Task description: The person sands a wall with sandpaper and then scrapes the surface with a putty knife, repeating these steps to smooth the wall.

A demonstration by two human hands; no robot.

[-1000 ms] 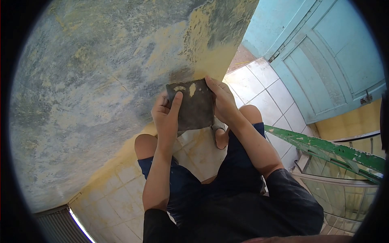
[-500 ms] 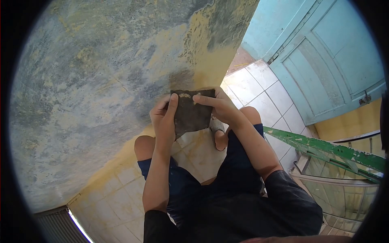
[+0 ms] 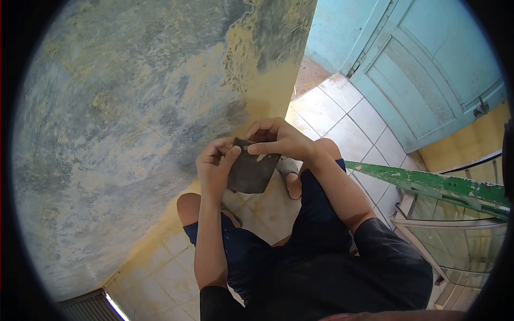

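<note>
A dark, thin sheet [image 3: 252,174] with pale worn patches near its upper edge hangs between my two hands, above my knees. My left hand [image 3: 215,163] pinches its upper left corner between thumb and fingers. My right hand [image 3: 279,140] grips the upper edge, thumb on the front face and fingers curled behind. The sheet's top edge looks bent near the thumbs. Just beyond the hands stands the patchy grey and yellow wall [image 3: 134,107], its surface scuffed.
A green chipped metal bar [image 3: 423,183] extends right from beside my right knee. Behind it are glass-paned frames [image 3: 455,222]. A light blue door [image 3: 423,80] stands at the upper right, above white floor tiles [image 3: 350,128]. A corrugated dark item [image 3: 88,309] lies lower left.
My right hand has shifted left along the sheet's upper edge, closer to my left hand. The sheet has tilted and its top edge has bent. The view has shifted slightly.
</note>
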